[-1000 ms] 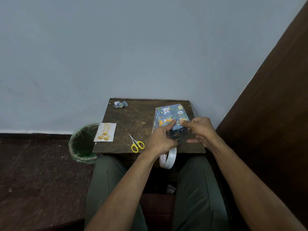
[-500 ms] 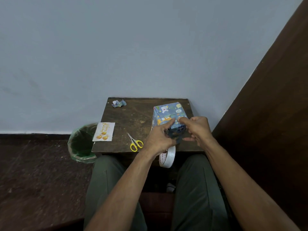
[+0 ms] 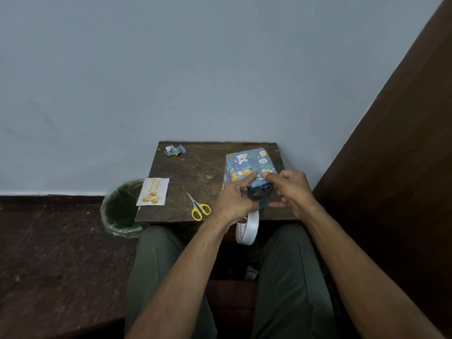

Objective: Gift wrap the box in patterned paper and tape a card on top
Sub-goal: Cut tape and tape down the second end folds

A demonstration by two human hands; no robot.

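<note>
1. Right up close, the person sits with both forearms stretched over green trousers toward a small dark worktop (image 3: 195,167).
2. Just past the knees, a tape roll (image 3: 248,228) hangs below the left hand (image 3: 232,201), over the worktop's near edge.
3. Both hands work the near face of the wrapped box (image 3: 249,165): left thumb and fingers curl around its lower left side, while the right hand (image 3: 292,189) pinches the patterned paper at the top edge.
4. That box stands at the worktop's right side.
5. Leftward lie yellow-handled scissors (image 3: 199,207), then the card (image 3: 153,191) overhanging the left edge beside a green-lined bin (image 3: 122,206).
6. Farthest back, a crumpled paper scrap (image 3: 175,150) sits near the wall.
</note>
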